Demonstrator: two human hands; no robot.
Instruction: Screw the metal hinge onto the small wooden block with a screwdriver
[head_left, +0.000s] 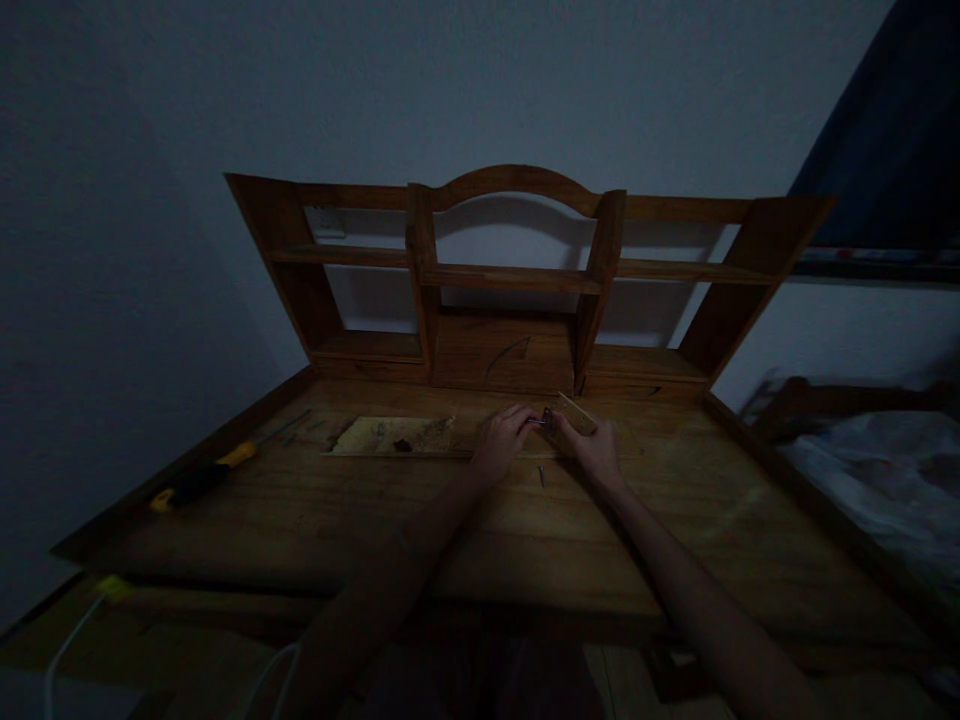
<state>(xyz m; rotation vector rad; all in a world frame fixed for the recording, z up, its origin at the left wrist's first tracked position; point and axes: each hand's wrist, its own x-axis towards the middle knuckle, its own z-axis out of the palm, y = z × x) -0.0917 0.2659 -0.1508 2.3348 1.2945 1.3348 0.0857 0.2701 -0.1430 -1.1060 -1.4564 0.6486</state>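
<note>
From my remote seat I see the wooden worktop (337,520) filling most of the view, with a wooden shelf unit (510,279) along its back. Nearer lies a long thin board (364,437), its pale face patchy. At left rests a yellow-and-black screwdriver (206,478). Above the board's right part, my left hand (504,440) pinches a slim shiny pin (536,421), while my right hand (596,452) closes its fingertips on a small dark piece (548,415) meeting it; whether they are one part I cannot tell. Between my wrists lies a loose screw (541,475). I judge both held bits light and stiff, the pin smooth enough to roll or slip, so a fingertip pinch on its shank and another around the dark piece's sides suits them.
</note>
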